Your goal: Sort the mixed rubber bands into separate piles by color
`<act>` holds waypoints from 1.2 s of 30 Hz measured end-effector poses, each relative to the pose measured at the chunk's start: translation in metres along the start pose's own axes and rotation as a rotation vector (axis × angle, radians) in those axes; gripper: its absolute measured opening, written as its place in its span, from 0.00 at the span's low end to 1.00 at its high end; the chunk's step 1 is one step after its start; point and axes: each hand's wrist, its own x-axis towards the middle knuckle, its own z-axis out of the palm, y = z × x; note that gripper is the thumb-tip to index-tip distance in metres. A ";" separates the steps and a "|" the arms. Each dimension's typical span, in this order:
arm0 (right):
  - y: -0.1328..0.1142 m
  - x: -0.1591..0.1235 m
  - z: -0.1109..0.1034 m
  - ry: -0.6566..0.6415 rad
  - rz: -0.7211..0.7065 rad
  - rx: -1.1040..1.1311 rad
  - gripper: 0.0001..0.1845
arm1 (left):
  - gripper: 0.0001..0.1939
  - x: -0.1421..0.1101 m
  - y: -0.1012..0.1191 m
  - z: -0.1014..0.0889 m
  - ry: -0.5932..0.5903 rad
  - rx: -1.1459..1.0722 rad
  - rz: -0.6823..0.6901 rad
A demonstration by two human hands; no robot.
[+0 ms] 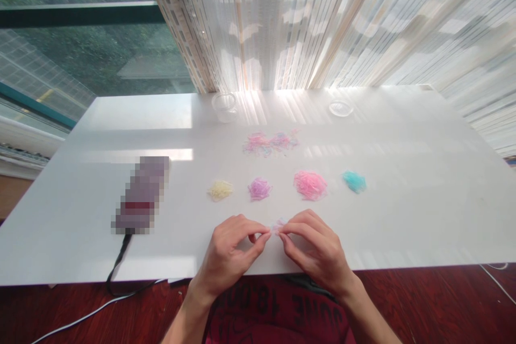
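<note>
My left hand point(237, 244) is closed in a pinch at the table's near side, thumb tip against forefinger. Facing it, my right hand point(316, 242) also pinches, its fingertips over a small cluster of thin pastel strands point(279, 223) that look like tiny rubber bands. What either pinch holds is too small to make out. Beyond the hands lie a yellow pile point(220, 190), a purple pile point(260, 188), a larger pink pile point(310, 185) and a turquoise pile point(355, 181) of similar strands. Farther back spreads a mixed-colour heap point(271, 142).
A clear round container point(224, 107) and a clear round lid point(341, 108) sit near the far edge of the white table point(403, 215). At the left lies a blurred-out, phone-like object point(141, 193) with a black cable point(119, 260). Blinds point(274, 27) hang behind the table.
</note>
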 end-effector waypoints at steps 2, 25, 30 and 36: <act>0.000 0.000 0.000 0.000 0.005 -0.002 0.08 | 0.04 0.000 0.000 0.000 -0.005 -0.005 -0.003; 0.000 0.002 -0.010 0.143 0.137 -0.097 0.07 | 0.04 -0.002 -0.003 0.000 -0.023 -0.018 -0.033; 0.021 0.006 -0.033 0.325 0.320 -0.349 0.04 | 0.03 -0.002 -0.002 0.000 -0.016 0.002 -0.012; 0.034 0.008 -0.045 0.328 0.497 -0.380 0.12 | 0.04 -0.001 -0.002 0.000 -0.012 0.009 -0.012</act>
